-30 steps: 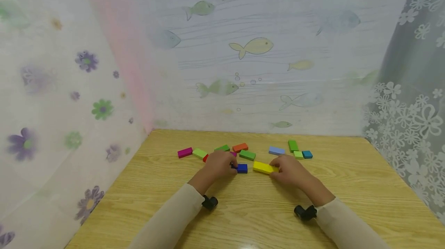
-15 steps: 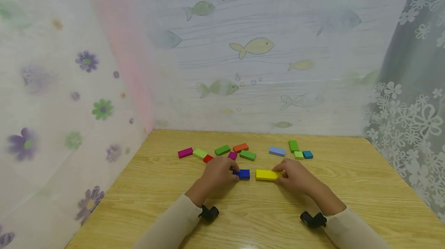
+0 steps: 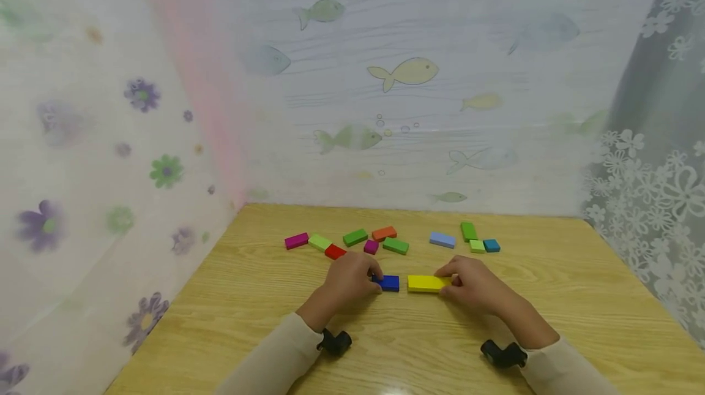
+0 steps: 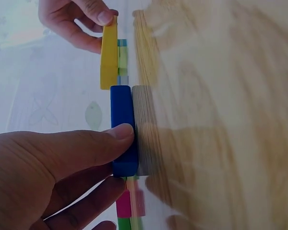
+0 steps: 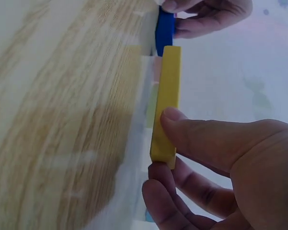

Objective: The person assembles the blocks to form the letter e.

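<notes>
My left hand (image 3: 352,278) pinches a blue block (image 3: 390,283) by its left end, thumb on the near side. In the left wrist view that blue block (image 4: 121,103) stands close against its own reflection on the tabletop. A longer yellow block (image 3: 425,284) is pinched at its right end by my right hand (image 3: 475,283). Seen from the right wrist, the yellow block (image 5: 171,76) appears slightly raised off the table. The two blocks point end to end with a narrow gap between them. Fingertips behind both blocks are partly hidden.
Behind the hands lie loose blocks on the wooden table (image 3: 396,346): magenta (image 3: 296,240), red (image 3: 335,252), orange (image 3: 384,234), green (image 3: 395,245), light blue (image 3: 442,239) and teal (image 3: 492,245), among others. A fish-patterned curtain (image 3: 330,95) closes off the back.
Both hands have drawn the blue and yellow blocks toward the table's near side. The yellow block has turned from slanted to nearly in line with the blue one. The blocks behind stay put.
</notes>
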Demonstrator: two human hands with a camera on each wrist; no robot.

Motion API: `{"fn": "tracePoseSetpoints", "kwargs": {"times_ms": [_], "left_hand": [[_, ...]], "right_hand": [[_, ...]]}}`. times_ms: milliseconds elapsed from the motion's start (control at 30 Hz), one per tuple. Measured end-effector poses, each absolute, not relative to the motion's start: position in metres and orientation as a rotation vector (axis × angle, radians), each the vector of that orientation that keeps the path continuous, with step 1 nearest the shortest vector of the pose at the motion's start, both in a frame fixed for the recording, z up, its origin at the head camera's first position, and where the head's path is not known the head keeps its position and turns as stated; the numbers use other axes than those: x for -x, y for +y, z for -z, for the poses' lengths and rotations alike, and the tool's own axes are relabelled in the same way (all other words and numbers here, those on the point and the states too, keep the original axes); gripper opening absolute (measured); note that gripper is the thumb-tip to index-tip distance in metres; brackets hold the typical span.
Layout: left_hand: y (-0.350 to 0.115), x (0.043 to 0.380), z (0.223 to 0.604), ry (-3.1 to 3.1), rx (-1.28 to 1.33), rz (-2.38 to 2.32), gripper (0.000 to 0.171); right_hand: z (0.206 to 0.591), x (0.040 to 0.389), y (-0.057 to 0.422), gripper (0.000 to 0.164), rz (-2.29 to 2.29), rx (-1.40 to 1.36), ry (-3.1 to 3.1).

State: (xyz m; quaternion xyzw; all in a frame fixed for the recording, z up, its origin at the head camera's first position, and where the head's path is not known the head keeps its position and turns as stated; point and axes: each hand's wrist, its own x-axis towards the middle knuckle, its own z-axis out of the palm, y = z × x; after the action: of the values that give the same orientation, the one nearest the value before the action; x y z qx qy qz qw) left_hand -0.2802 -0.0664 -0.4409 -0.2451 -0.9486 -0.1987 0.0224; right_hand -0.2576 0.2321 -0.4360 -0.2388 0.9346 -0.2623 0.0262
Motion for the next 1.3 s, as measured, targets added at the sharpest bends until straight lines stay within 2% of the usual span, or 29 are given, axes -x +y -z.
{"fn": "tracePoseSetpoints", "kwargs": {"times_ms": [333,633,867,1300], "left_hand": [[-0.065,0.281,0.445,-2.978,0.743,0.657,0.019],[-0.075,0.286,0.443,-3.041,0.771,0.976,0.042],[-0.075,0.289,0.444,-3.072,0.747,1.091,0.034],[-0.073,0.287,0.446,-3.059,0.749,1.145,0.030]], "right_hand": [[0.439,0.256,0.232,0.029,0.861,0.714,2.846],[0.437,0.254,0.230,0.035,0.860,0.674,2.833],[0.436,0.254,0.233,0.034,0.871,0.715,2.825],[0.437,0.254,0.232,0.032,0.881,0.716,2.806]]}}
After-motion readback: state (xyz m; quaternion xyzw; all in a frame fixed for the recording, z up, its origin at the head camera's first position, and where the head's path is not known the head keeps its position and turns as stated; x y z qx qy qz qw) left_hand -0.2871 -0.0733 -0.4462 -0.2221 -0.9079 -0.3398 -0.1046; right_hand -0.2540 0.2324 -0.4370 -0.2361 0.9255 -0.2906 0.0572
